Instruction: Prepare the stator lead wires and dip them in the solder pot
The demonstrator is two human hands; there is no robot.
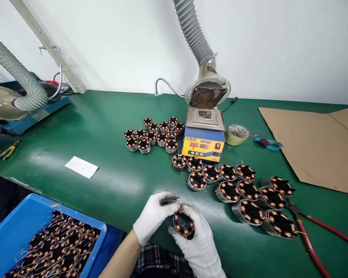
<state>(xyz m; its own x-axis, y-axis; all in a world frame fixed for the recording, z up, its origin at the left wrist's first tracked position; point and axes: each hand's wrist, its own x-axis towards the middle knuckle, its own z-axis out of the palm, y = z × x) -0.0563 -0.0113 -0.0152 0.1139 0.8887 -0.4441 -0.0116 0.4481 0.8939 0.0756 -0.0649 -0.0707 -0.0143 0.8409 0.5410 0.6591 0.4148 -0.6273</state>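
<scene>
Both my hands wear white gloves. A motor stator (183, 224), a metal ring with copper coils and a black lining, is held tilted over the front of the green table. My right hand (198, 233) wraps round its right side, thumb below and fingers above. My left hand (159, 210), with dark-stained fingertips, is pinched at the ring's upper left rim; whether a wire lies between those fingertips is too small to tell. A short copper wire end sticks out at the ring's lower edge. Several similar stators (227, 192) stand to the right of my hands.
A blue and yellow solder pot (204, 141) stands under an extraction hose (193, 31). More stators (150, 138) are grouped to its left, a tape roll (237, 135) to its right. Red-handled cutters (307, 243), cardboard (316, 143), a paper slip (81, 166) and a blue bin (100, 235) surround.
</scene>
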